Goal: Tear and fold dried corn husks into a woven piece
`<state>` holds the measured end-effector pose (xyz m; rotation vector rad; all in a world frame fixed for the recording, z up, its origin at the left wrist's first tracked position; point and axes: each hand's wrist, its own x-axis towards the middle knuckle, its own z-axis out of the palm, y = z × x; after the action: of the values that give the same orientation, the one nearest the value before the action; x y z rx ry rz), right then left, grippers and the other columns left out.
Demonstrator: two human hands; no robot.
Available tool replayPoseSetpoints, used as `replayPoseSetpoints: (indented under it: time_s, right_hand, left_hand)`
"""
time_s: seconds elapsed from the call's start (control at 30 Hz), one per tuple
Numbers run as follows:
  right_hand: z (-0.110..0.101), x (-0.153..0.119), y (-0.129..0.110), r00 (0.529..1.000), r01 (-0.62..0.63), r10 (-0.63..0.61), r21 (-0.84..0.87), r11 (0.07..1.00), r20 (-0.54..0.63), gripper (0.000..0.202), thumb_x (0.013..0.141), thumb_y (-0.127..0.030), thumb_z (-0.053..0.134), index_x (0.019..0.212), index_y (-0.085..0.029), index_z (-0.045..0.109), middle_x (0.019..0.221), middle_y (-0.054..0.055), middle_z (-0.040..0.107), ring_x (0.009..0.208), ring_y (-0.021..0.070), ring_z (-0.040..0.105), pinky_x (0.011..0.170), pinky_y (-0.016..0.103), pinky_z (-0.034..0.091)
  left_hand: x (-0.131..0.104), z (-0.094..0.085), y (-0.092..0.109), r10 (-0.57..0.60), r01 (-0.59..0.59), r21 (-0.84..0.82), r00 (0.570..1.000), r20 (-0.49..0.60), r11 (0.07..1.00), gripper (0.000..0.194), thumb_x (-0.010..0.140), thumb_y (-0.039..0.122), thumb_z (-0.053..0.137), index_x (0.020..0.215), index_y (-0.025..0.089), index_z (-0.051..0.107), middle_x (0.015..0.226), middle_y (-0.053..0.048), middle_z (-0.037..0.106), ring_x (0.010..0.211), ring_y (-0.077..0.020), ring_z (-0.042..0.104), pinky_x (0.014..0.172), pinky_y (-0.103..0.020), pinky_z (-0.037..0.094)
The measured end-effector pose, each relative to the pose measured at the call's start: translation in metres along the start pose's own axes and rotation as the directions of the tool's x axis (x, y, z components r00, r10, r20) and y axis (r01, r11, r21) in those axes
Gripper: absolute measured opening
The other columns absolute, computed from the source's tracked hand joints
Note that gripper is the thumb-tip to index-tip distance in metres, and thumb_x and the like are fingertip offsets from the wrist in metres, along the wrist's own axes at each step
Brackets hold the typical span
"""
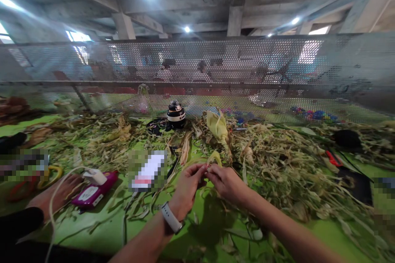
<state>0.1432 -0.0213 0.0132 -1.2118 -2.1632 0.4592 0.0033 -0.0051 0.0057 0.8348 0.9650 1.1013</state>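
Observation:
Over the green tabletop [197, 238], my left hand [190, 181] and my right hand [227, 181] meet with fingertips pinched together. Between them is a pale yellow-green plant strip [215, 157], which curves up behind the fingers; the part inside the pinch is hidden. A watch with a light band [171, 217] is on my left wrist. Just beyond the hands stands a bundle wrapped in pale leaves [217, 126], like a corn cob in its husk. Dried leaf strips [284, 172] lie heaped to the right of my right hand.
A phone [150, 169] and a magenta power bank [95, 191] with a white plug lie at left, near another person's hand [66, 191] and yellow-handled scissors [51, 176]. A black round container [176, 116] stands before the perforated metal screen [197, 65]. More dried strips cover the table.

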Motion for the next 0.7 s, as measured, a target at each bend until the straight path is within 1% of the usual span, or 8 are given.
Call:
replayPoseSetpoints:
  time_s: [0.13, 0.2, 0.27, 0.33, 0.47, 0.57, 0.63, 0.7]
  right_hand:
    - [-0.006, 0.003, 0.003, 0.994, -0.052, 0.083, 0.352, 0.935, -0.074, 0.028, 0.089, -0.034, 0.044, 0.068, -0.018, 0.049, 0.064, -0.002, 0.047, 0.061, 0.0104, 0.044, 0.058, 0.021, 0.034]
    - [-0.010, 0.005, 0.003, 0.980, -0.120, 0.186, 0.538, 0.834, -0.071, 0.030, 0.087, -0.041, 0.048, 0.067, -0.018, 0.049, 0.059, -0.005, 0.040, 0.054, 0.0087, 0.039, 0.052, 0.021, 0.031]
    - [-0.013, 0.006, 0.003, 0.966, -0.194, 0.257, 0.678, 0.709, 0.008, 0.033, 0.082, -0.047, 0.053, 0.068, -0.018, 0.049, 0.053, -0.008, 0.034, 0.046, 0.0068, 0.030, 0.044, 0.020, 0.024]
    - [-0.016, 0.006, 0.000, 0.955, -0.257, 0.280, 0.739, 0.623, 0.096, 0.033, 0.079, -0.049, 0.056, 0.070, -0.018, 0.050, 0.049, -0.009, 0.030, 0.041, 0.0054, 0.023, 0.040, 0.021, 0.017]
    - [-0.020, 0.005, -0.005, 0.947, -0.293, 0.287, 0.739, 0.606, 0.140, 0.033, 0.077, -0.048, 0.060, 0.068, -0.017, 0.051, 0.046, -0.010, 0.029, 0.039, 0.0042, 0.021, 0.039, 0.021, 0.013]
    - [-0.025, 0.004, -0.005, 0.949, -0.289, 0.282, 0.745, 0.601, 0.140, 0.035, 0.074, -0.048, 0.063, 0.065, -0.017, 0.050, 0.045, -0.011, 0.028, 0.039, 0.0038, 0.020, 0.039, 0.021, 0.012]
    - [-0.026, 0.004, -0.004, 0.951, -0.288, 0.273, 0.747, 0.599, 0.147, 0.035, 0.073, -0.048, 0.063, 0.065, -0.017, 0.050, 0.045, -0.011, 0.029, 0.040, 0.0038, 0.020, 0.039, 0.021, 0.012]
    - [-0.026, 0.004, -0.003, 0.951, -0.289, 0.271, 0.734, 0.615, 0.148, 0.036, 0.074, -0.048, 0.063, 0.064, -0.017, 0.050, 0.045, -0.011, 0.029, 0.040, 0.0038, 0.021, 0.039, 0.021, 0.012]
  left_hand:
    - [0.000, -0.002, -0.001, 0.080, -0.080, 0.085, 0.997, 0.013, 0.993, 0.028, 0.061, 0.038, 0.074, 0.075, 0.014, 0.068, 0.064, 0.001, 0.060, 0.056, -0.0092, 0.049, 0.050, -0.018, 0.040]
    - [-0.001, -0.004, -0.003, 0.194, -0.197, 0.202, 0.980, 0.035, 0.960, 0.029, 0.067, 0.040, 0.069, 0.080, 0.014, 0.068, 0.069, -0.001, 0.060, 0.057, -0.0108, 0.051, 0.049, -0.020, 0.042]
    - [-0.002, -0.006, -0.006, 0.333, -0.344, 0.341, 0.938, 0.092, 0.875, 0.029, 0.073, 0.040, 0.063, 0.086, 0.014, 0.066, 0.076, -0.003, 0.060, 0.058, -0.0118, 0.052, 0.049, -0.022, 0.043]
    - [-0.004, -0.008, -0.011, 0.449, -0.463, 0.463, 0.881, 0.148, 0.756, 0.027, 0.078, 0.036, 0.059, 0.093, 0.015, 0.063, 0.076, -0.003, 0.058, 0.057, -0.0124, 0.052, 0.050, -0.023, 0.044]
    - [-0.006, -0.008, -0.015, 0.583, -0.590, 0.601, 0.777, 0.239, 0.539, 0.027, 0.084, 0.026, 0.052, 0.110, 0.017, 0.053, 0.073, -0.001, 0.056, 0.063, -0.0141, 0.054, 0.059, -0.025, 0.045]
    - [-0.008, -0.005, -0.010, 0.583, -0.663, 0.616, 0.722, 0.374, 0.426, 0.019, 0.085, 0.020, 0.049, 0.097, 0.018, 0.063, 0.080, -0.004, 0.059, 0.071, -0.0154, 0.056, 0.065, -0.026, 0.046]
    - [-0.009, -0.004, -0.006, 0.541, -0.654, 0.611, 0.741, 0.398, 0.446, 0.018, 0.084, 0.018, 0.049, 0.086, 0.016, 0.067, 0.077, -0.005, 0.060, 0.071, -0.0159, 0.056, 0.065, -0.027, 0.046]
    - [-0.008, -0.006, -0.001, 0.463, -0.598, 0.593, 0.799, 0.384, 0.540, 0.017, 0.081, 0.020, 0.053, 0.085, 0.015, 0.068, 0.076, -0.006, 0.061, 0.069, -0.0163, 0.057, 0.063, -0.027, 0.046]
